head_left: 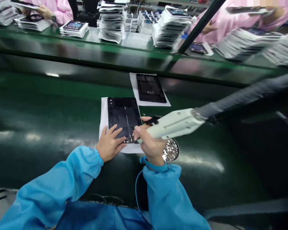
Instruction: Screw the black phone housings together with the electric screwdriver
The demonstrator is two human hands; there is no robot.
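Note:
A black tablet chassis (123, 115) lies on a white sheet (104, 118) on the green conveyor belt (50, 108). My left hand (109, 143) rests flat on the chassis's near edge, fingers spread. My right hand (150, 143) is wrapped round the pale grip of an electric screwdriver (175, 123), whose tip points at the chassis's near right corner. A grey hose (244, 95) runs from the tool up to the right.
A second black chassis (150, 88) on a white sheet lies further along the belt. A small dish of screws (171, 150) sits by my right wrist. Beyond the rail, stacks of trays (112, 20) and tablets stand where people in pink sleeves (60, 9) work.

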